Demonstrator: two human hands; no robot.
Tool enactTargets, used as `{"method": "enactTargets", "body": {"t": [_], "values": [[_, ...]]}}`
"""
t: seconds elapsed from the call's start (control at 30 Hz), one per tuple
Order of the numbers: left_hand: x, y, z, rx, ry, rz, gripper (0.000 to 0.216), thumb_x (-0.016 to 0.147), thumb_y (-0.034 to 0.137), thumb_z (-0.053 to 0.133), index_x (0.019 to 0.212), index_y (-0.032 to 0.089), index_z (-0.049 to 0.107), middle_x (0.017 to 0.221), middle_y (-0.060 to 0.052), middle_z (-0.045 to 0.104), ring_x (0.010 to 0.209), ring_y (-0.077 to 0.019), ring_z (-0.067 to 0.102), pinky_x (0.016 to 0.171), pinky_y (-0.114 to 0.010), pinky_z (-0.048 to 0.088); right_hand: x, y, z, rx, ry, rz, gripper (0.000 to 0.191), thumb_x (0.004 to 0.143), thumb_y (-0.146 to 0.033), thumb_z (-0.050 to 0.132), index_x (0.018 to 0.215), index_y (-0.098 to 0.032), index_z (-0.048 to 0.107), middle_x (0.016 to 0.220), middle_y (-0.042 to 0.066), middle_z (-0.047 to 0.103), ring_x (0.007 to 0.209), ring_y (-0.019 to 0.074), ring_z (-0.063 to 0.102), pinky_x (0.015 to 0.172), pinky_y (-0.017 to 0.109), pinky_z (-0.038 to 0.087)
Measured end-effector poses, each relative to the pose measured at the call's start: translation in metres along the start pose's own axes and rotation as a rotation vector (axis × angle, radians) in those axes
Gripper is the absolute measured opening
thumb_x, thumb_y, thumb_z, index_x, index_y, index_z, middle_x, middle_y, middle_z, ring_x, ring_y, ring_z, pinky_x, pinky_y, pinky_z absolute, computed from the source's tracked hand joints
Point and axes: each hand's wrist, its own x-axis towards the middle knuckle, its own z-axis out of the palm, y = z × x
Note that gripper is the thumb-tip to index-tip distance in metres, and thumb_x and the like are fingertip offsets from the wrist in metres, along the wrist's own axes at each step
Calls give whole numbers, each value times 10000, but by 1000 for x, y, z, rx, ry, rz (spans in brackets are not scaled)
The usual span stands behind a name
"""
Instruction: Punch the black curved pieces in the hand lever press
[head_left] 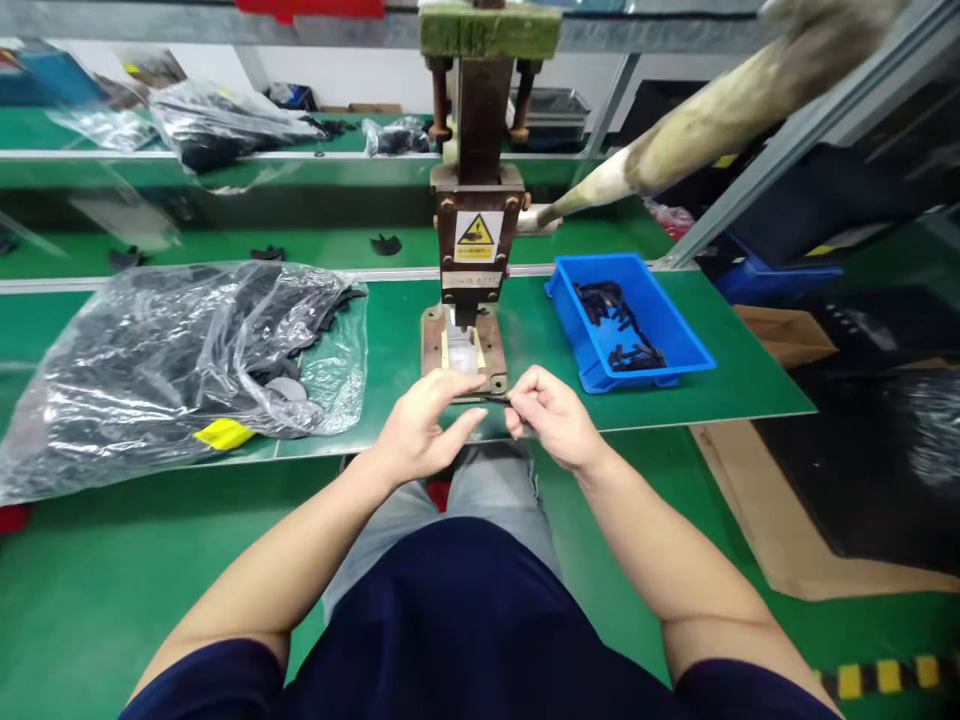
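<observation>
A hand press [480,240] with a warning label stands in front of me, its base plate [431,345] on the green bench. My right hand [553,415], just right of the base's front edge, pinches a thin dark strip [495,398] between thumb and fingers. The strip points left, towards my other hand; its exact kind is too small to make out. My left hand [427,425] is at the front left corner of the base, fingers stretched out and thumb apart, with nothing visible in its grasp. A pale piece [461,355] lies on the base under the ram.
To the right is a blue bin [637,310] with black parts in it. A large clear plastic bag [172,350] of dark parts covers the bench's left side. The long wrapped lever [675,130] rises to the upper right. Several black curved pieces [386,244] lie behind.
</observation>
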Motion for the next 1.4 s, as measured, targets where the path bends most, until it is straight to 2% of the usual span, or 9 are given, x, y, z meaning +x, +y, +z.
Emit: {"method": "enactTargets", "body": {"t": [0.23, 0.5, 0.63, 0.73, 0.83, 0.93, 1.07, 1.23, 1.4], "values": [[-20, -3, -1, -3, -27, -53, 254, 1006, 259, 712, 1260, 260, 711, 1134, -83, 800, 1042, -223, 770, 927, -396, 611, 5, 16, 20, 192, -95, 60, 365, 950, -551, 718, 943, -229, 547, 706, -35, 691, 565, 79, 589, 583, 231, 490], [-22, 0, 0, -22, -47, -50, 216, 1002, 235, 722, 1217, 247, 719, 1121, -75, 813, 1029, -207, 773, 931, -378, 603, 3, 19, 24, 160, -92, 59, 373, 947, -567, 714, 948, -225, 565, 674, -40, 683, 545, 88, 579, 560, 238, 482], [-14, -26, -2, 104, 6, -70, 114, 1017, 282, 702, 1114, 241, 746, 1043, -61, 817, 958, -196, 769, 888, -356, 594, 12, 9, 8, 78, -15, 3, 362, 932, -549, 742, 974, -205, 638, 704, -20, 693, 590, 100, 609, 586, 253, 503], [0, -70, -5, 228, 56, -152, 143, 1043, 308, 646, 1079, 228, 759, 1048, -63, 816, 975, -200, 762, 908, -345, 591, 34, -26, -21, -12, 179, -181, 329, 952, -534, 729, 998, -209, 703, 784, -21, 677, 709, 75, 618, 695, 230, 520], [18, -114, -7, 372, -12, -194, 217, 1062, 313, 586, 1124, 222, 773, 1139, -81, 815, 1078, -233, 747, 995, -379, 569, 61, -91, -44, -108, 435, -621, 408, 982, -624, 644, 1045, -230, 731, 889, 0, 690, 797, 87, 649, 741, 245, 541], [34, -138, -4, 497, -147, -164, 280, 1072, 298, 533, 1163, 217, 785, 1160, -101, 807, 1085, -266, 731, 981, -409, 557, 78, -166, -44, -11, 327, -949, 520, 951, -697, 640, 1149, -223, 716, 1038, 16, 731, 1008, 143, 736, 848, 292, 588], [46, -137, -1, 573, -305, -100, 313, 1051, 251, 520, 1188, 234, 801, 1106, -112, 797, 1056, -285, 719, 946, -431, 546, 79, -218, -22, -184, 190, -919, 705, 1019, -756, 270, 1059, -203, 705, 950, -27, 706, 947, 100, 744, 918, 324, 588], [52, -133, 0, 576, -340, -97, 301, 1032, 254, 558, 1187, 248, 815, 1191, -117, 778, 1095, -289, 712, 945, -432, 552, 77, -199, -13, -230, 217, -1025, 482, 963, -641, 662, 879, -167, 654, 737, -38, 585, 668, 92, 622, 722, 295, 575], [55, -139, -1, 493, -333, -71, 300, 1027, 223, 553, 1168, 230, 818, 1167, -103, 789, 1080, -269, 726, 947, -409, 564, 58, -166, -15, -308, 189, -1045, 282, 916, -419, 734, 755, -216, 624, 734, -27, 628, 745, 148, 675, 887, 428, 634]]}}
